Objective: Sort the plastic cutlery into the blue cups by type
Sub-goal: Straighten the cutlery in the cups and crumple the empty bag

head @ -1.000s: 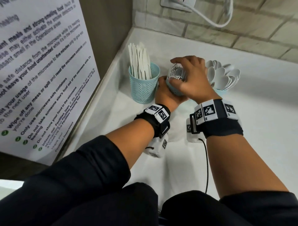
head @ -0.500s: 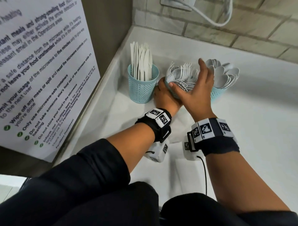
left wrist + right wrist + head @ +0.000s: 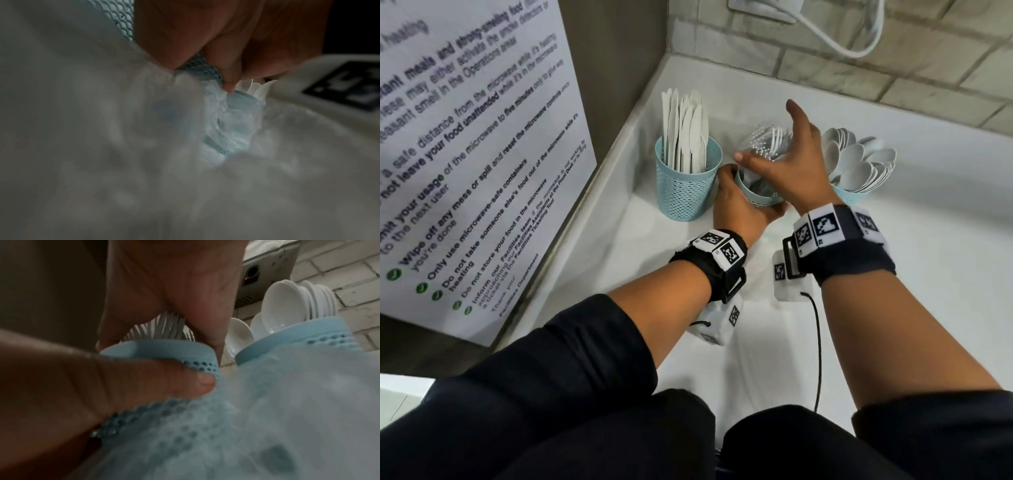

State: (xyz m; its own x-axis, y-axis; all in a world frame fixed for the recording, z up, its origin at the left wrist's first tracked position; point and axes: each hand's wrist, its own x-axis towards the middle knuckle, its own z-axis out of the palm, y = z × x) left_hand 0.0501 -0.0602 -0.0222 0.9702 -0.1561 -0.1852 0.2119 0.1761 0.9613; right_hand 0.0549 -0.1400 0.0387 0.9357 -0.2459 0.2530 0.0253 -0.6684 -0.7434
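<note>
Three blue mesh cups stand in the counter corner. The left cup (image 3: 687,192) holds white knives (image 3: 685,133), and the right cup (image 3: 851,197) holds white spoons (image 3: 859,164). My left hand (image 3: 736,205) grips the middle cup (image 3: 758,197), which holds white forks (image 3: 768,140). My right hand (image 3: 791,154) is over the forks with its fingers spread and straight, the palm close to the tines. In the right wrist view the left thumb (image 3: 148,381) presses the middle cup's rim (image 3: 160,348) below the forks (image 3: 164,327).
A white counter (image 3: 945,274) runs right and toward me. A dark panel with a printed notice (image 3: 465,171) stands on the left. A brick wall (image 3: 893,68) with a white cable (image 3: 835,37) closes the back. Thin plastic film (image 3: 224,123) lies under the cups.
My right hand was curled over the fork tops, then lay flat against them, and now has its fingers spread. My left hand has kept its grip on the middle cup.
</note>
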